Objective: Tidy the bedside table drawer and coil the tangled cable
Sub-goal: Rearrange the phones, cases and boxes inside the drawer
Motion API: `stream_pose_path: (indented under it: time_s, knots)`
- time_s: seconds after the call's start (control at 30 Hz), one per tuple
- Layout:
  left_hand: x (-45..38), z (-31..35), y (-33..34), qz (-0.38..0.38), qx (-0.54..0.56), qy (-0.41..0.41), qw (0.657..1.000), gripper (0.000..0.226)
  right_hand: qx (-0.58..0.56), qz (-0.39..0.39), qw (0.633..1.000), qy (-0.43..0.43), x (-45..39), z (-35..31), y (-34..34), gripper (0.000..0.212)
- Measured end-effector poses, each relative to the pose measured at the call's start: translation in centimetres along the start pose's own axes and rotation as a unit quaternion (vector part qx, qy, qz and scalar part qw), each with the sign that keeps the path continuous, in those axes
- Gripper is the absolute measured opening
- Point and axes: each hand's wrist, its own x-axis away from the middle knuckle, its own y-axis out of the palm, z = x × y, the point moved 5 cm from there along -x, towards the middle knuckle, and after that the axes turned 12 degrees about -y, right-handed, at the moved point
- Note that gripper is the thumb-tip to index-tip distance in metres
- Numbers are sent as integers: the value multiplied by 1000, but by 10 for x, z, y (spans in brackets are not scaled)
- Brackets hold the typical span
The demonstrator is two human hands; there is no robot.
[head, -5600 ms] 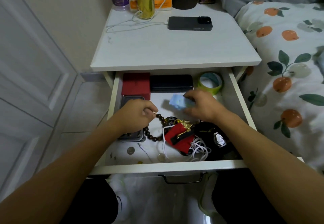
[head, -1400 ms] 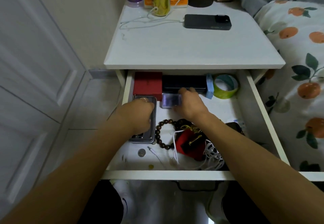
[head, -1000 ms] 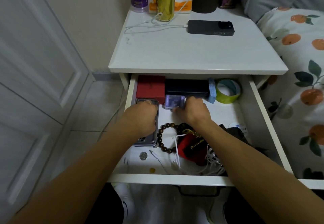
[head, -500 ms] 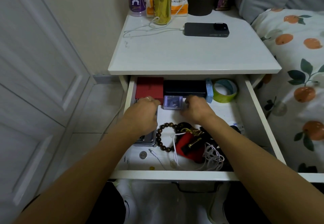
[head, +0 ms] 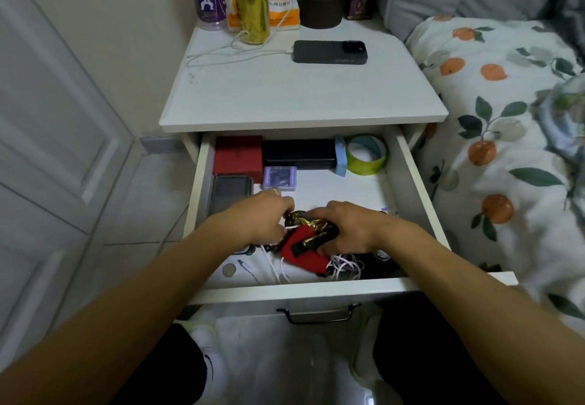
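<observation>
Item: open drawer point(head: 421, 202) of bedside table, partly sorted

Back edge, left corner to right: red box point(head: 238, 158), black case point(head: 299, 153), blue pad point(head: 340, 160) on edge, green tape roll point(head: 367, 154). Purple case point(head: 280, 178) just before the black case; phone point(head: 229, 194) along the left wall

Front edge: tangled white cable point(head: 345, 267) lying partly under a red pouch point(head: 304, 251) with gold trim; dark beads point(head: 289, 216) between the hands; coin point(head: 228, 269) near the front left corner

Risk, judged: cable loops run beneath the pouch, so lifting the pouch may drag the cable and tighten the knot; beads could catch in it and spill

Left hand point(head: 258, 217): fingers curled at the beads and the pouch's upper end; exact hold cannot be told

Right hand point(head: 346, 229): fingers bent down round the pouch's right side, gripping it; fingertips hidden
</observation>
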Motion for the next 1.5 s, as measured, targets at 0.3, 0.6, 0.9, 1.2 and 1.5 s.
stream_pose_path:
  time_s: [0.3,0.6,0.9,1.2,1.5]
  knots:
    - [-18,1,-3,66,-95,-27,993,16,-21,4,1000,10,4,2,-10,34]
    - [16,-10,-42,176,480,-87,855,7,-188,198,961,36,1,23,-33,41]
    - [23,-26,-34,20,755,-123,644,18,-460,191,866,35,-27,-5,-20,42]
    - [23,-71,-46,172,594,-159,770,10,-589,281,758,22,-64,-12,-38,13]
    - [31,-92,-48,269,273,-133,914,25,-669,352,648,90,-117,-36,-47,13]
